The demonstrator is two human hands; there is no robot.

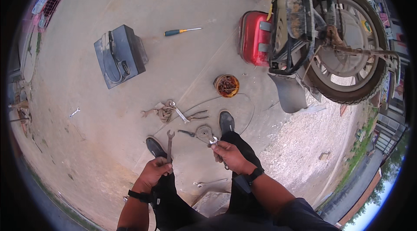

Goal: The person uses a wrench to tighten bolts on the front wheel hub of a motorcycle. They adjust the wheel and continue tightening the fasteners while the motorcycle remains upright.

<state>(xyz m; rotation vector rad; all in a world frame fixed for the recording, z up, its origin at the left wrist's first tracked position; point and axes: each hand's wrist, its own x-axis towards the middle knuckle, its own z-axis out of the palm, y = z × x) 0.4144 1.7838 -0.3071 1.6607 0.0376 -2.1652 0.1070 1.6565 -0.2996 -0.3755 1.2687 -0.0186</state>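
Note:
My left hand point(154, 172) is closed around the lower part of a dull grey open-end wrench point(170, 145), its jaw pointing up and away from me. In my right hand point(231, 156) is a shiny wrench point(213, 140); its jaw shows above the fingers and a bit of the other end below them. Between my shoes lie a round, coiled grey object point(204, 132) and a small black-handled tool point(186, 133). Farther off, a silver wrench point(180, 113) rests against a crumpled rag point(165, 113), with pliers point(196, 116) beside it.
A tin of rusty small parts point(227, 86) stands ahead. Beyond are a screwdriver point(173, 32) and a dark toolbox point(119, 57). At right is a motorcycle wheel point(347, 44) beside a red case point(255, 37). Another wrench point(75, 112) lies far left; one more point(210, 182) is between my legs.

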